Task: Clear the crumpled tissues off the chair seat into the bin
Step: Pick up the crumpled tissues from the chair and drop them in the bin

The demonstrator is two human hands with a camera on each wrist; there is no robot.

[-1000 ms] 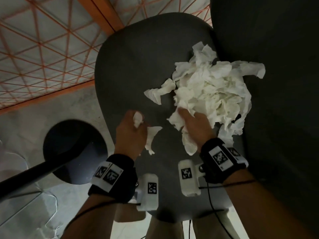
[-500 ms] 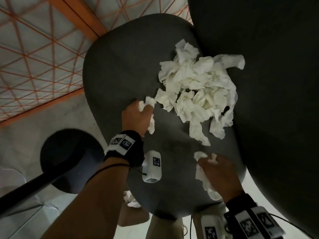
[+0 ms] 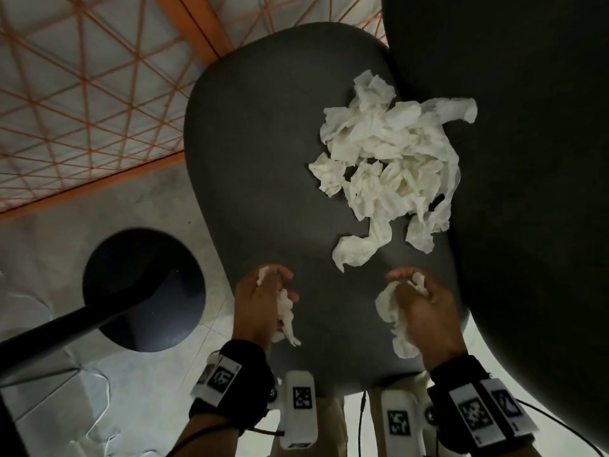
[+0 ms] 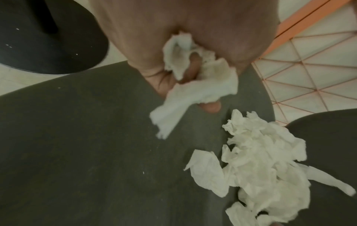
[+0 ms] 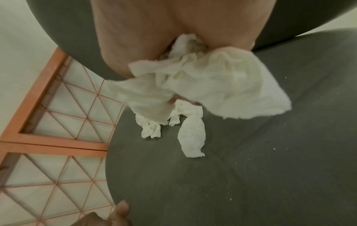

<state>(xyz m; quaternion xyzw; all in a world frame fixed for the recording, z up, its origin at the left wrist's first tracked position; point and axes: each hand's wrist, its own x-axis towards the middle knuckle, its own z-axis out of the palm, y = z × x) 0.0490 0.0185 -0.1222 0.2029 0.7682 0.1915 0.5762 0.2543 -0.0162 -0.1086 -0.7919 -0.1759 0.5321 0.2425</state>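
Observation:
A pile of crumpled white tissues lies on the dark grey chair seat, close to the backrest; the same pile of tissues shows in the left wrist view. My left hand hovers over the seat's near edge and grips a tissue that dangles from the curled fingers. My right hand grips a bigger wad of tissue, level with the left. A loose tissue strip lies on the seat beyond the right hand. No bin is recognisable in any view.
The dark chair backrest fills the right side. A black round base with a pole stands on the pale floor at left. An orange-framed grid panel lies beyond the seat. Thin cables trail on the floor near me.
Both hands have drawn back from the pile toward the seat's near edge, each holding a tissue. The left hand came back from the pile's left side; the right rose level with it.

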